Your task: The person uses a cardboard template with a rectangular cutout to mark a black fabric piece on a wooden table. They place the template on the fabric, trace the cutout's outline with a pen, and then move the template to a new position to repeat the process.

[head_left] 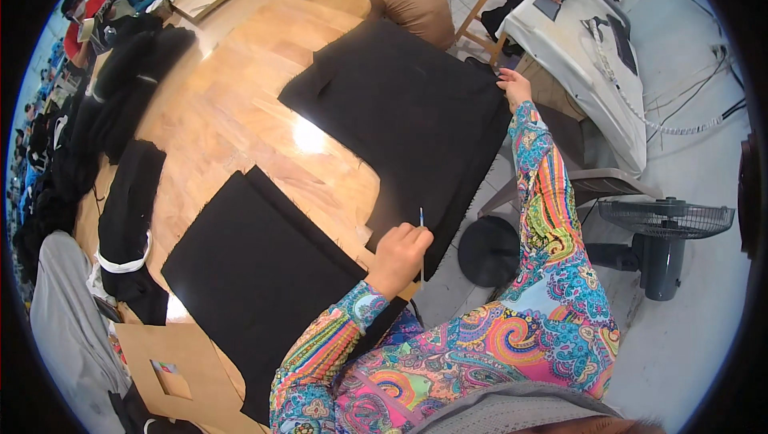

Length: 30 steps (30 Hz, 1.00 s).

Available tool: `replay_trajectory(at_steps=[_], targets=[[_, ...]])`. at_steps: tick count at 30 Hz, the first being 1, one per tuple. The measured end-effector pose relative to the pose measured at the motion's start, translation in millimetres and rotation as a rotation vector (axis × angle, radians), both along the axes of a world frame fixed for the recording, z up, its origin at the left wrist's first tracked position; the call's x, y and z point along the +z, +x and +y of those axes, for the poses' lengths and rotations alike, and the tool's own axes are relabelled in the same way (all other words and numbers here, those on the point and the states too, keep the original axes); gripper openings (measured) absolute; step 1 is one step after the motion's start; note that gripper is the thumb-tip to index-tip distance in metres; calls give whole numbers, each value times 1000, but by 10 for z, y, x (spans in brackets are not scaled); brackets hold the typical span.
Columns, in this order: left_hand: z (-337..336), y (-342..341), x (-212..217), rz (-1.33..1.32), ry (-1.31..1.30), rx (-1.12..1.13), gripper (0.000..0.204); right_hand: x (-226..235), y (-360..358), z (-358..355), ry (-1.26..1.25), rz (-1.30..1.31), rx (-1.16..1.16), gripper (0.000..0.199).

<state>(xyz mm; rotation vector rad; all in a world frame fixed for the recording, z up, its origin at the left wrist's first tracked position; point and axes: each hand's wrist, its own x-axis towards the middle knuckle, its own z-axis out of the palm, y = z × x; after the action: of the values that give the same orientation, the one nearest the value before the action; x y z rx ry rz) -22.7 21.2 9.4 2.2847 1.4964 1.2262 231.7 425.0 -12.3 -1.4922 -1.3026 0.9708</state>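
Wooden worktop (240,110) spanned the left; mid-frame, the left grip (398,260) clamped a stick (422,218) (thin, pen-like); upper right, the right grip (515,87) pinched black cloth (408,98).

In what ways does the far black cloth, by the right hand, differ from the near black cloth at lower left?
The far cloth has a curved edge on its left side; the near cloth shows mostly straight edges. The right hand is at a corner of the far cloth, while no hand grips the near cloth. Both are black and lie on the wooden table.
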Motion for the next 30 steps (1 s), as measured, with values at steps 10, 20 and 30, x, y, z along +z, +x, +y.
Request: replay_trajectory(at_steps=[10,20,30], targets=[[-156,208,-117,-41,-99,-94,9,-53,73,-82,202,-734,-187,30],[-493,-258,238,-195,-39,-70,16,115,-2357,-741,731,-732,724,25],[-2416,-1265,203,-548,-233,1093,9,-61,-3593,-1294,564,-895,738,55]])
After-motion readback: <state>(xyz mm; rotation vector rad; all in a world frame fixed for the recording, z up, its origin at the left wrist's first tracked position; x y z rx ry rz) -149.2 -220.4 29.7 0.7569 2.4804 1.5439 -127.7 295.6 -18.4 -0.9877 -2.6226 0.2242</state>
